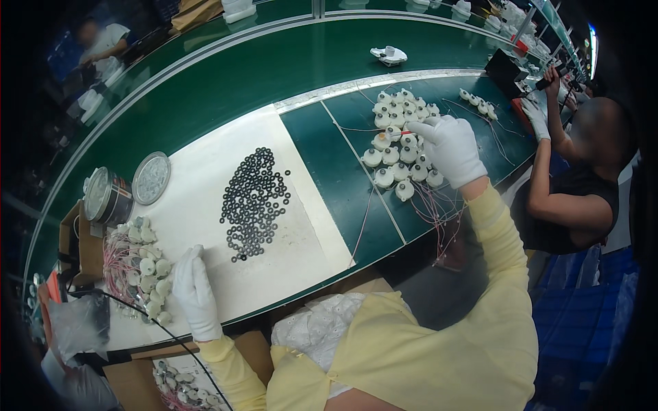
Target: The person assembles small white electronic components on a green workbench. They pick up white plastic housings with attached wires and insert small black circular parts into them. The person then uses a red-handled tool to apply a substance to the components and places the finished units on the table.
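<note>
My left hand (195, 291), in a white glove, rests on the white sheet (205, 212) with its fingers stretched out, beside a heap of small white motors (147, 274) with pink wires. Over a cluster of similar motors (404, 154) on the green table is my gloved right hand (454, 149), its fingers bent and pinched together. A thin red piece shows at its fingertips; what they hold is too small to make out. Most motors in this cluster carry a dark cap on top. Many loose black rings (253, 198) lie spread on the white sheet between my hands.
A round tin (108, 196) and its lid (151, 178) stand at the left, next to a cardboard box (89, 250). Pink wires (439, 219) hang over the table's near edge. Beyond runs a green belt (308, 65) with one white part (389, 55). A co-worker (576, 171) works at the right.
</note>
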